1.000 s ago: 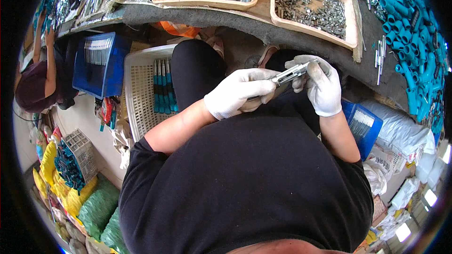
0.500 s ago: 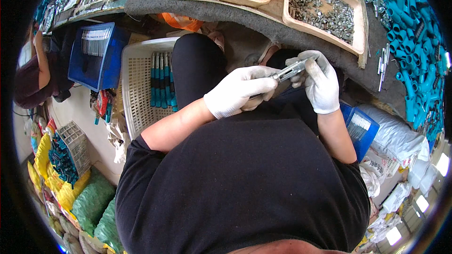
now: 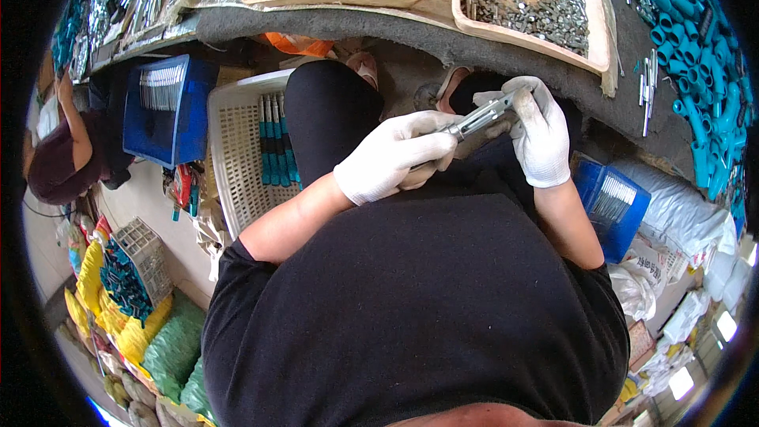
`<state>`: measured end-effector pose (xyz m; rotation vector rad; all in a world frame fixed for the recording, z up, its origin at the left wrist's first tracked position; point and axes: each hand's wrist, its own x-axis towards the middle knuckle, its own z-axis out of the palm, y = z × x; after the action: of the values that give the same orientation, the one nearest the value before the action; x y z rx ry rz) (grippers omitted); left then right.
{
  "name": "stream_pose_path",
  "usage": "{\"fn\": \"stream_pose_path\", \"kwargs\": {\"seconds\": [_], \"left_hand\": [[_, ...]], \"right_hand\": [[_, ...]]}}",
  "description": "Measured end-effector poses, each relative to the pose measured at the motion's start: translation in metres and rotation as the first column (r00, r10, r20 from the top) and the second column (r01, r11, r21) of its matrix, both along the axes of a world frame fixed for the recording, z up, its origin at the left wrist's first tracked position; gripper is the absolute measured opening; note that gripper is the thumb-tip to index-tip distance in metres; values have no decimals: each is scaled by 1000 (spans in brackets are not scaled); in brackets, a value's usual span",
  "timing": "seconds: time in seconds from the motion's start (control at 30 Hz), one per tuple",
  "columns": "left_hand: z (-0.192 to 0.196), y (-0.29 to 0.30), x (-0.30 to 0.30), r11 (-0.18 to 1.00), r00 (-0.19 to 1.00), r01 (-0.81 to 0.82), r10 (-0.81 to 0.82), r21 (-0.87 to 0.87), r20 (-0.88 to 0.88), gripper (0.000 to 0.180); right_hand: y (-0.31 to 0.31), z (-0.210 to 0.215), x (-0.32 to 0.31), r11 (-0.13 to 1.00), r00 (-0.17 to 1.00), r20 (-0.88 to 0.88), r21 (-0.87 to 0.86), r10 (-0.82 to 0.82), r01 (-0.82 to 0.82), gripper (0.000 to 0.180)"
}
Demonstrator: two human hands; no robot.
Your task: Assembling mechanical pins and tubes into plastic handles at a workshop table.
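Metal part (image 3: 478, 119): slim, silvery, held over my lap, just below the table (image 3: 443, 43) edge. My left hand (image 3: 391, 160), white-gloved, grips its near end; my right hand (image 3: 538, 133), gloved too, closes around its far end. Wooden tray (image 3: 597, 39) of small metal pieces: on the table, above the part. White basket (image 3: 237, 150): left of the part, by my knee.

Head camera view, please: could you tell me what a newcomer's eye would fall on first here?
At the centre, the left hand and right hand, both in white gloves, grip a slim metal part between them above the lap. Above, on the bench edge, sits a wooden tray of small metal pieces, with bright teal tubes heaped at the upper right. Left of the knee stands a white slotted basket holding teal-handled pieces.
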<state>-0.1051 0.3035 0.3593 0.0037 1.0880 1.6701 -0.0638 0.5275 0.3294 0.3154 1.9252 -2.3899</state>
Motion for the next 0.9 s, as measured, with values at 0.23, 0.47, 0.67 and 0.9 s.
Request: {"fn": "stream_pose_path", "kwargs": {"seconds": [0.23,0.47,0.67,0.9], "left_hand": [[0,7,1,1000,999,11,-12,23,43,46],[2,12,4,1000,999,-6,6,19,33,48],[1,16,4,1000,1000,2,-2,2,29,47],[7,19,8,1000,1000,-20,20,-15,9,45]], "right_hand": [[5,13,3,981,992,84,-158,-99,111,26],[16,9,6,968,990,57,-208,-130,139,25],[20,17,8,970,979,42,-129,-201,205,23],[33,27,13,964,963,-34,2,-267,267,20]]}}
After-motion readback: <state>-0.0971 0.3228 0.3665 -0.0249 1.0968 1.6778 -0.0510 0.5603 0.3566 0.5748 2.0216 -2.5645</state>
